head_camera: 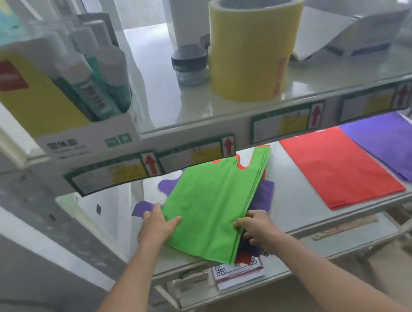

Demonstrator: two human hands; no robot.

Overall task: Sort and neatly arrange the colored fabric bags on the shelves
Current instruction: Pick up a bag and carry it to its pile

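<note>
With the left hand [156, 227] flat on the green bags [215, 205] and the right hand [257, 226] pinching their 5 o'clock edge, the purple bags [262, 195] beneath risked dragging along.

Purple bags [261, 195] and a red bag [242, 258] are largely hidden beneath the green stack [213, 208]. Shelf-label print [110, 175] is blurred unreadable.

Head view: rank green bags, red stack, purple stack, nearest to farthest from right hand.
From the right hand:
1. green bags, gripped at their near right edge.
2. red stack, flat on the shelf to the right.
3. purple stack, beyond the red, far right.
</note>
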